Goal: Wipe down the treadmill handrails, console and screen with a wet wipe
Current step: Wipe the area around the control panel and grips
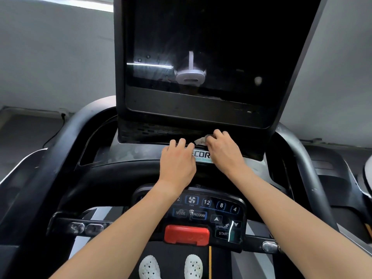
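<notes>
**Inspector:** Two hands are working just below the screen. The right hand has its fingers curled and pinched on the wet wipe, a crumpled greyish wad pressed to the housing under the screen. The wipe pokes out on the side facing the left hand.

**Assessor:** And the left?

**Inspector:** Its fingers are close together and lightly bent, resting on the ledge below the screen. They hold nothing.

**Assessor:** What governs the next stroke?

**Inspector:** The slotted strip under the screen runs side to side, and its longer run lies left of the wipe. In my judgement the right hand sweeps along that axis. The screen glass is glossy and streaked. The console below it is smooth, with printed buttons. The handrails flanking the screen are dark, curved and matte.
</notes>
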